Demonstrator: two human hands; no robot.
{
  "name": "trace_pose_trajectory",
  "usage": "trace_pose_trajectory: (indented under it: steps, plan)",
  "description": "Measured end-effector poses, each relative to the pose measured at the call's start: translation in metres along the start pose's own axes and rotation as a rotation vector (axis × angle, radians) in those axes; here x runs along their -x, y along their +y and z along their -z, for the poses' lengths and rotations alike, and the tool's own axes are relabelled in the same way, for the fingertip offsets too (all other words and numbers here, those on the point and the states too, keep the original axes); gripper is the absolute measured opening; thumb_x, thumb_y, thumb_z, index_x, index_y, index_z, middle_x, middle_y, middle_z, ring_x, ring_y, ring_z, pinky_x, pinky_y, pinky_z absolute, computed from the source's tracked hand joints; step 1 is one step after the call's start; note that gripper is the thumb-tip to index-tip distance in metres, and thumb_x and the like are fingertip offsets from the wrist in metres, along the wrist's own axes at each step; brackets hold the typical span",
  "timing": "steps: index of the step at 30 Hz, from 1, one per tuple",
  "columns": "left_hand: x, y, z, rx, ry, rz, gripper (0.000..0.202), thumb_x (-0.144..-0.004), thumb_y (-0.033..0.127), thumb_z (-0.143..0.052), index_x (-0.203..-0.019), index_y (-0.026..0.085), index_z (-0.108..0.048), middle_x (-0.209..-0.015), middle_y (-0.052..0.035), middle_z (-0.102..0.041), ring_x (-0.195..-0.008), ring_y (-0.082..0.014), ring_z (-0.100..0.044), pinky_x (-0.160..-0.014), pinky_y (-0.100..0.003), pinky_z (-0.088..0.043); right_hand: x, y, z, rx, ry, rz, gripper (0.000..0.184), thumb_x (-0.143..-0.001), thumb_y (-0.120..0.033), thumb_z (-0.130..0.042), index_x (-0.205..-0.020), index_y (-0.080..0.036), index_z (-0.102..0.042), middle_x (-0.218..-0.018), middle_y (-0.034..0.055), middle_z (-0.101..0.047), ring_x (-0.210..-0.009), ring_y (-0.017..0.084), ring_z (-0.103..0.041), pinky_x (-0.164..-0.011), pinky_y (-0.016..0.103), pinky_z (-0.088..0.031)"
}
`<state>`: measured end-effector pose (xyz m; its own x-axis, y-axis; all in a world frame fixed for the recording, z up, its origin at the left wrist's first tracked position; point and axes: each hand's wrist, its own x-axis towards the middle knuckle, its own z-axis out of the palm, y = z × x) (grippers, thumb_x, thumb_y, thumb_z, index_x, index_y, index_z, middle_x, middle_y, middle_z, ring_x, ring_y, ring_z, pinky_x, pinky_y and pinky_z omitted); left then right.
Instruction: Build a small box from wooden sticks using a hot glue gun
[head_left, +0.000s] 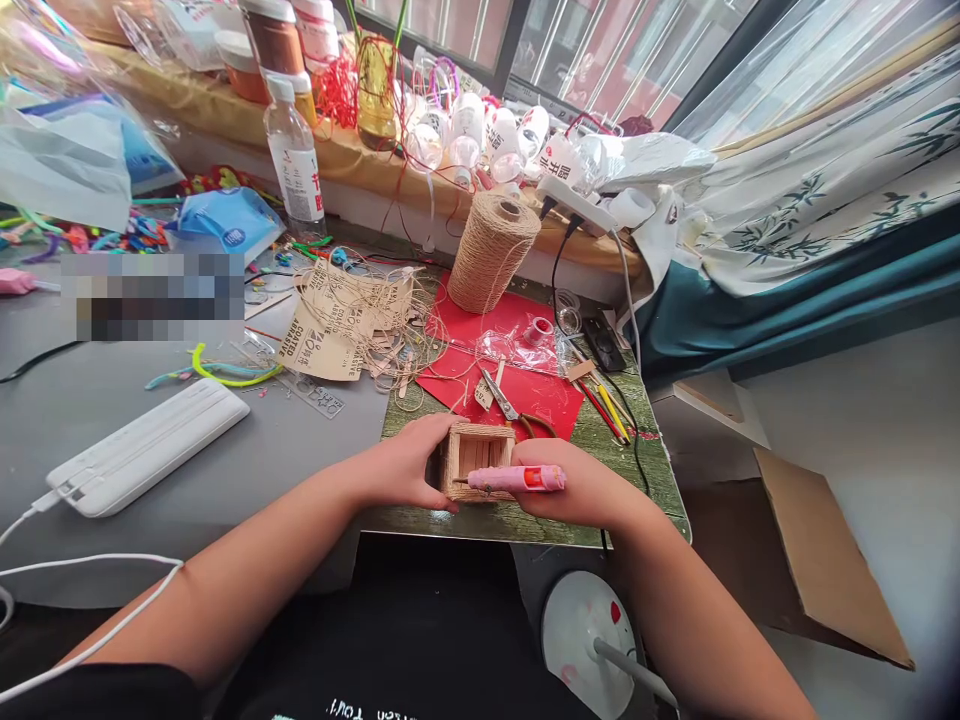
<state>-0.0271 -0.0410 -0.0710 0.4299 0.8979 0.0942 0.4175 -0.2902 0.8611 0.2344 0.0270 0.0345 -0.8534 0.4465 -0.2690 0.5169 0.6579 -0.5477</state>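
Note:
A small open box (477,452) wrapped in jute twine sits near the table's front edge, its inside lined with wooden sticks. My left hand (409,462) is closed around the box's left side and holds it steady. My right hand (581,490) grips a pink glue gun (516,479) laid sideways, its nozzle pointing left against the box's front wall. A big spool of jute twine (491,250) stands behind on the table. Scissors (504,398) lie on a red paper sheet (525,375) just beyond the box.
Sandpaper sheets (341,320), loose twine, craft sticks and pencils (606,405) clutter the middle. A white power strip (146,445) lies left, a water bottle (295,155) at the back. Jars and cups line the windowsill. A cardboard piece (829,560) lies on the floor at right.

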Motion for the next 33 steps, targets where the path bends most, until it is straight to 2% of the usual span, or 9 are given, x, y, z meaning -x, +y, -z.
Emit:
trace_pose_trajectory:
  steps: [3, 6, 9, 11, 15, 16, 22, 29, 33]
  plan:
    - [-0.001, 0.000, 0.000, -0.012, -0.004, -0.003, 0.102, -0.066, 0.050, -0.094, -0.153, 0.028, -0.044, -0.155, -0.0139, -0.049, -0.145, -0.0399, -0.047, -0.122, -0.055, -0.039, -0.001, -0.001, 0.000, 0.008, -0.021, 0.000, 0.012, -0.084, -0.011, -0.063, -0.083, -0.021, -0.070, -0.076, -0.0025, -0.065, -0.067, 0.012, -0.055, -0.061, 0.023, -0.035]
    - [-0.001, 0.000, 0.000, -0.017, 0.001, -0.007, 0.101, -0.066, 0.050, -0.094, -0.152, 0.028, -0.045, -0.152, -0.0138, -0.052, -0.142, -0.0392, -0.049, -0.120, -0.053, -0.041, 0.001, 0.001, 0.002, -0.014, -0.003, 0.015, 0.018, -0.086, -0.011, -0.062, -0.091, -0.023, -0.074, -0.078, -0.0021, -0.067, -0.067, 0.012, -0.055, -0.061, 0.023, -0.037]
    - [-0.001, -0.001, 0.000, -0.020, 0.003, -0.009, 0.101, -0.066, 0.049, -0.094, -0.152, 0.027, -0.045, -0.152, -0.0144, -0.053, -0.141, -0.0399, -0.050, -0.119, -0.053, -0.042, 0.005, 0.007, 0.006, -0.058, 0.057, 0.120, 0.032, -0.087, -0.011, -0.060, -0.107, -0.028, -0.078, -0.080, -0.0024, -0.067, -0.068, 0.013, -0.055, -0.063, 0.024, -0.039]
    - [-0.001, -0.001, -0.001, -0.024, -0.001, -0.010, 0.102, -0.066, 0.050, -0.094, -0.152, 0.027, -0.045, -0.153, -0.0147, -0.051, -0.143, -0.0407, -0.048, -0.120, -0.054, -0.041, 0.008, 0.011, 0.009, -0.081, 0.073, 0.172, 0.035, -0.086, -0.010, -0.059, -0.110, -0.029, -0.078, -0.081, -0.0024, -0.067, -0.069, 0.013, -0.055, -0.063, 0.024, -0.040]
    - [-0.001, -0.002, -0.001, -0.028, -0.010, -0.005, 0.103, -0.067, 0.051, -0.093, -0.153, 0.027, -0.044, -0.155, -0.0149, -0.050, -0.144, -0.0405, -0.047, -0.122, -0.054, -0.040, 0.006, 0.008, 0.014, -0.011, 0.027, 0.070, 0.010, -0.086, -0.015, -0.064, -0.084, -0.022, -0.071, -0.072, -0.0026, -0.062, -0.064, 0.012, -0.050, -0.059, 0.024, -0.035]
    - [-0.001, -0.002, -0.001, -0.031, -0.011, -0.005, 0.103, -0.067, 0.051, -0.093, -0.154, 0.027, -0.043, -0.155, -0.0150, -0.050, -0.145, -0.0402, -0.047, -0.122, -0.054, -0.039, 0.004, 0.005, 0.015, 0.020, -0.001, 0.042, 0.010, -0.087, -0.017, -0.065, -0.078, -0.021, -0.068, -0.071, -0.0026, -0.061, -0.062, 0.011, -0.048, -0.058, 0.024, -0.034]
    - [0.000, -0.002, -0.001, -0.052, -0.016, 0.012, 0.108, -0.066, 0.053, -0.094, -0.156, 0.027, -0.039, -0.158, -0.0137, -0.046, -0.148, -0.0379, -0.044, -0.125, -0.053, -0.037, -0.008, -0.007, 0.021, 0.129, -0.146, -0.030, 0.019, -0.089, -0.022, -0.063, -0.071, -0.018, -0.062, -0.071, -0.0007, -0.063, -0.061, 0.011, -0.046, -0.058, 0.026, -0.029]
    - [-0.001, 0.000, 0.000, -0.059, -0.014, 0.002, 0.106, -0.067, 0.054, -0.094, -0.154, 0.027, -0.041, -0.154, -0.0134, -0.050, -0.144, -0.0374, -0.047, -0.123, -0.053, -0.040, -0.012, -0.009, 0.021, 0.180, -0.178, -0.022, 0.031, -0.093, -0.033, -0.064, -0.066, -0.018, -0.059, -0.062, -0.0032, -0.055, -0.056, 0.009, -0.038, -0.056, 0.026, -0.025]
    - [0.000, -0.002, -0.001, -0.059, -0.011, -0.001, 0.107, -0.066, 0.053, -0.094, -0.155, 0.026, -0.040, -0.155, -0.0138, -0.049, -0.146, -0.0379, -0.046, -0.125, -0.053, -0.038, -0.014, -0.008, 0.022, 0.181, -0.207, -0.019, 0.027, -0.093, -0.030, -0.062, -0.069, -0.018, -0.064, -0.063, -0.0029, -0.057, -0.055, 0.009, -0.039, -0.055, 0.026, -0.025]
